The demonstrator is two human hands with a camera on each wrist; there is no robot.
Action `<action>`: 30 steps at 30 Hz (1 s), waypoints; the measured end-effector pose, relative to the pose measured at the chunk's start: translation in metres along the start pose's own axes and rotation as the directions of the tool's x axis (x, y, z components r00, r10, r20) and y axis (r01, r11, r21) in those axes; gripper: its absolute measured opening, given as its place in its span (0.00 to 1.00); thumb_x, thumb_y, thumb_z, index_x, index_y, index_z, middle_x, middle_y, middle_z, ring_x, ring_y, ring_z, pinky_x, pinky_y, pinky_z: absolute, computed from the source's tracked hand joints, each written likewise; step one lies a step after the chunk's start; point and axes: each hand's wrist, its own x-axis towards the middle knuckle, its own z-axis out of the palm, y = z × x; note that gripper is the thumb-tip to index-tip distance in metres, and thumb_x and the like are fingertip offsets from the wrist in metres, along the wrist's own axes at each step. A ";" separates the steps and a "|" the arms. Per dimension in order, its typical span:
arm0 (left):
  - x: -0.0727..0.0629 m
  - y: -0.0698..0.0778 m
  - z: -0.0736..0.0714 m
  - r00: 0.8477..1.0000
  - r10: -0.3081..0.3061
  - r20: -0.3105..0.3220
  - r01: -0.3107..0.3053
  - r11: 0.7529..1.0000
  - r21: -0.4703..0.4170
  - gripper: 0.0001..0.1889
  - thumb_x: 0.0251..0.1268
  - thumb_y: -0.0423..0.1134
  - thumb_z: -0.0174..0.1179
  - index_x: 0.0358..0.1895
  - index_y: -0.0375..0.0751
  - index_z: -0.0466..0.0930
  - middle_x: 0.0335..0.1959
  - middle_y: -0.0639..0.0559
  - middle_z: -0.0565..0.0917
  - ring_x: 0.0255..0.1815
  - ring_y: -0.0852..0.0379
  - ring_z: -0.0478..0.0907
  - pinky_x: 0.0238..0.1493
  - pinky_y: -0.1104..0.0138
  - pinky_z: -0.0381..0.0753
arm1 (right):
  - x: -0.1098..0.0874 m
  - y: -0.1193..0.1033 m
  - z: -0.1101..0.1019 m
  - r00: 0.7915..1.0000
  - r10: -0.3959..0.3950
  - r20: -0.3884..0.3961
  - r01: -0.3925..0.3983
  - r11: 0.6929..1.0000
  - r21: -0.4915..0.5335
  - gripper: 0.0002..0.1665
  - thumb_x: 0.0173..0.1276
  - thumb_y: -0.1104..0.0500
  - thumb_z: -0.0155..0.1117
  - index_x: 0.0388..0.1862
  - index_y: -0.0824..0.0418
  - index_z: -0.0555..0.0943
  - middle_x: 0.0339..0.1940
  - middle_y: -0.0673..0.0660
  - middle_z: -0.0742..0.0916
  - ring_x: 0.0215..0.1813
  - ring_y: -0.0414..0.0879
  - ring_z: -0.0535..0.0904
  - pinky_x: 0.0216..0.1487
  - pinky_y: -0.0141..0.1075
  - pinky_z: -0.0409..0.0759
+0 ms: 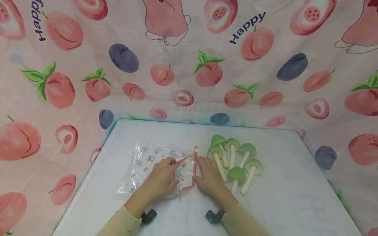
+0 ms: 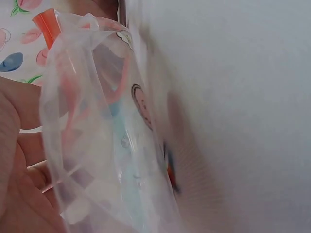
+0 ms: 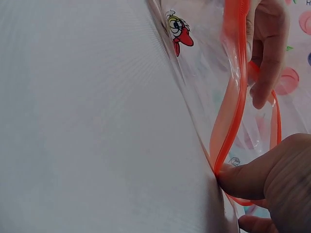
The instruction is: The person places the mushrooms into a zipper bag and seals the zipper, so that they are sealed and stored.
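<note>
Bag [image 1: 138, 170]: thin, clear plastic film, glossy and crinkled, with bright highlights along its folds; the cartoon prints on it look smooth.
Bag's red edging [image 3: 238, 97]: smooth, semi-translucent plastic strip, shinier along its raised ridge.
Mushroom caps [image 1: 248, 149]: green tops that look smooth with a soft sheen; the material is hard to tell.
Mushroom stems [image 1: 231, 159]: pale, smooth and mostly matt.
Table [image 1: 295, 183]: white, smooth-looking, low-sheen surface.
Fruit-printed hanging [image 1: 183, 75]: thin, cloth-like sheet, lightly creased, mostly matt.
Sleeves [image 1: 122, 221]: soft, matt beige cloth.
</note>
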 end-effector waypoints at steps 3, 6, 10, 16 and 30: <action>0.000 0.000 -0.003 1.000 0.020 -0.009 -0.020 1.000 -0.004 0.31 0.62 0.42 0.78 0.68 0.43 0.83 0.65 0.51 0.79 0.64 0.50 0.78 0.65 0.51 0.80 | 0.000 0.000 0.001 1.000 0.001 -0.003 -0.001 1.000 -0.005 0.45 0.66 0.53 0.78 0.80 0.54 0.71 0.79 0.57 0.78 0.81 0.61 0.68 0.80 0.58 0.70; 0.001 0.000 -0.005 0.999 0.040 -0.025 -0.040 0.999 -0.009 0.30 0.62 0.42 0.78 0.68 0.42 0.84 0.64 0.51 0.79 0.62 0.50 0.79 0.64 0.50 0.80 | 0.000 0.001 0.001 1.000 0.008 0.000 -0.008 1.000 -0.008 0.45 0.66 0.53 0.78 0.81 0.54 0.71 0.79 0.57 0.77 0.81 0.61 0.67 0.81 0.58 0.69; 0.000 0.000 -0.007 0.998 0.052 -0.043 -0.053 0.999 -0.013 0.29 0.61 0.41 0.78 0.67 0.41 0.84 0.65 0.48 0.79 0.63 0.49 0.78 0.66 0.48 0.79 | 0.000 0.000 0.001 1.000 0.022 0.013 -0.022 1.000 -0.005 0.46 0.66 0.52 0.78 0.81 0.53 0.71 0.80 0.57 0.77 0.82 0.61 0.66 0.81 0.59 0.68; 0.000 0.000 -0.008 0.998 0.038 -0.040 -0.040 0.999 -0.029 0.30 0.62 0.39 0.77 0.70 0.43 0.82 0.67 0.46 0.78 0.66 0.45 0.79 0.69 0.47 0.81 | -0.001 0.000 0.001 1.000 0.024 0.012 -0.023 1.000 -0.007 0.45 0.67 0.52 0.77 0.81 0.54 0.70 0.80 0.57 0.76 0.82 0.62 0.66 0.81 0.59 0.68; 0.000 0.001 -0.009 0.999 0.032 -0.035 -0.033 0.999 -0.038 0.32 0.62 0.40 0.78 0.70 0.45 0.82 0.66 0.50 0.77 0.53 0.50 0.82 0.62 0.53 0.86 | 0.000 0.000 0.001 1.000 0.009 0.001 -0.009 1.000 -0.014 0.45 0.67 0.52 0.77 0.80 0.55 0.71 0.79 0.58 0.77 0.82 0.62 0.66 0.81 0.58 0.68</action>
